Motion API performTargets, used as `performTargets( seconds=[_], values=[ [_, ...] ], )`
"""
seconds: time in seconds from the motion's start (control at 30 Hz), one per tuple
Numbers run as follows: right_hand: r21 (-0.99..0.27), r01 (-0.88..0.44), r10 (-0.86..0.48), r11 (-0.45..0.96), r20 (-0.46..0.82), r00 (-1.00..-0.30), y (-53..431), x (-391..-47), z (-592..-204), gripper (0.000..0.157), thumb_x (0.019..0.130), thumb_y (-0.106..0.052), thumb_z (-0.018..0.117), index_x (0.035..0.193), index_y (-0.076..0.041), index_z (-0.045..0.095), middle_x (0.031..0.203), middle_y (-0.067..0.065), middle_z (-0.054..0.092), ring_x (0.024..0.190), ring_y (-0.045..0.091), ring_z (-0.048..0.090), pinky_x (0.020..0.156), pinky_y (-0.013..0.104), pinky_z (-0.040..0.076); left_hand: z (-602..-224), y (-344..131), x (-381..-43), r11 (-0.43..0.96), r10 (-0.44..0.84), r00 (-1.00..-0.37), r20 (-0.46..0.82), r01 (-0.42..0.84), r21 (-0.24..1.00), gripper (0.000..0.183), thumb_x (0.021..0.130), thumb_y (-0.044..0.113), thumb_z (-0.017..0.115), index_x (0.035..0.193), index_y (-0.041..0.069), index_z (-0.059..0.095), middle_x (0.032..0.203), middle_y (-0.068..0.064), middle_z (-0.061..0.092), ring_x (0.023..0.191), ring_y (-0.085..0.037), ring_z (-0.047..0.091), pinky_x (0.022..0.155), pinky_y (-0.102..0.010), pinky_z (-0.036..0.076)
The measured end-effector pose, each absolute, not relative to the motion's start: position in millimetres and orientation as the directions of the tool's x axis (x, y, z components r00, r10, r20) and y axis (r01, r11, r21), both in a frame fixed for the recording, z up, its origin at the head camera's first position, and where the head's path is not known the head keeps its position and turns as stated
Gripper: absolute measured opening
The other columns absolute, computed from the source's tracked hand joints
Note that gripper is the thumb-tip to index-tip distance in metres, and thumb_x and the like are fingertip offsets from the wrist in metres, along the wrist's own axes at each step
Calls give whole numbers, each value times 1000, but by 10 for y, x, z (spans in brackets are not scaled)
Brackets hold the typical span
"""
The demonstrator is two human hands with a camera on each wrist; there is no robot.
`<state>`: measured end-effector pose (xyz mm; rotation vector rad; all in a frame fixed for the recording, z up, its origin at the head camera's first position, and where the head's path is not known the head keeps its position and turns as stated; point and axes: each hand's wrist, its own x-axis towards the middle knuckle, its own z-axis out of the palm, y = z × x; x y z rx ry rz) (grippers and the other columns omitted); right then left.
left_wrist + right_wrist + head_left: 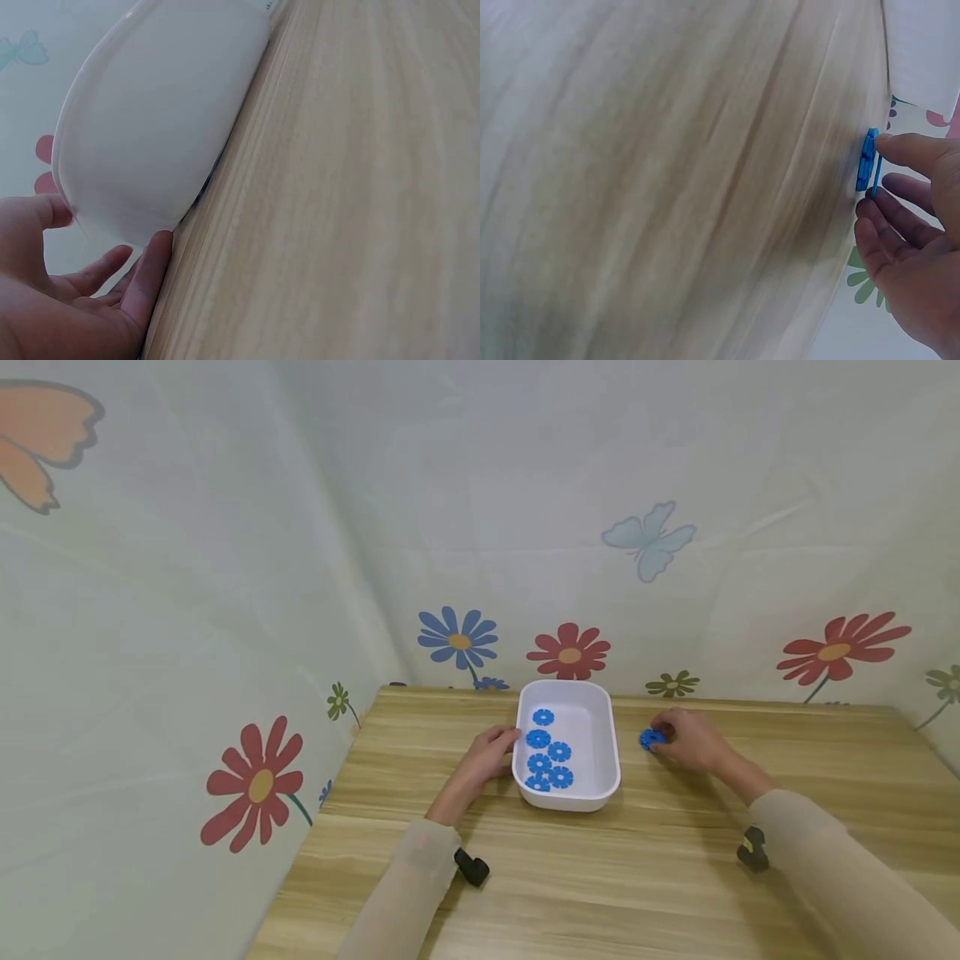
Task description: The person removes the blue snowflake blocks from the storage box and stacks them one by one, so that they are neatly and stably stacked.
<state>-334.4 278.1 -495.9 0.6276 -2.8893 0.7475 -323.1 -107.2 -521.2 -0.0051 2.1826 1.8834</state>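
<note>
A white plastic tray [604,743] stands on the table with several blue notched snowflake discs [559,777] lying flat in its left half. My left hand [487,756] holds the tray's left side; in the left wrist view the thumb meets the rim and the other fingers reach the wall's lower part near the table. To the right of the tray, my right hand [690,739] pinches a blue snowflake disc [651,740] between thumb and fingertips. The right wrist view shows that thin disc tilted beside a small stack of blue discs [865,161] standing at the fingertips.
The wood-grain table [585,885] runs back to a pale curtain [525,527] printed with flowers and butterflies. Another curtain side hangs along the left edge. A black wrist device [471,867] sits on the left sleeve, another [753,850] on the right sleeve.
</note>
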Motion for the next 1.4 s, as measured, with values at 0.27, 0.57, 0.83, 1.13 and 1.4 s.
performTargets(
  seconds=[0.27,0.57,0.83,1.13,1.4],
  values=[
    [-436,-426,-372,792,209,-905,2776,-3369,-5017,33,89,-9,84,112,11,71,108,24,71,100,40,67,90,59,57,-5223,-1083,-3239,154,170,-967,-191,-165,974,55,109,45,56,149,8,56,144,-12,62,133,-27,60,101,-41,59],
    [-404,-456,-404,793,211,-890,2756,-3364,-4999,37,87,-12,85,112,11,71,106,23,71,96,37,67,87,57,58,-5215,-1063,-3245,143,158,-968,-197,-175,974,56,108,44,57,149,6,56,143,-14,62,131,-27,61,98,-39,61],
    [-404,-452,-399,795,213,-892,2774,-3400,-5033,37,87,-12,86,112,11,71,105,23,71,95,37,67,86,57,58,-5219,-1070,-3242,144,163,-969,-188,-165,976,56,107,47,58,148,8,58,142,-13,63,130,-26,62,98,-39,61],
    [-409,-443,-394,798,202,-897,2768,-3394,-5025,38,86,-14,86,111,11,71,104,22,70,93,35,66,84,56,58,-5213,-1062,-3240,148,156,-968,-198,-176,973,57,107,47,58,149,8,57,143,-13,63,131,-26,61,99,-39,61],
    [-410,-435,-384,802,204,-900,2779,-3380,-5028,36,86,-13,84,112,10,71,106,22,70,93,36,67,84,55,58,-5214,-1073,-3238,143,152,-967,-206,-185,972,58,107,48,59,149,9,57,143,-13,63,129,-26,62,99,-39,61]
  ],
)
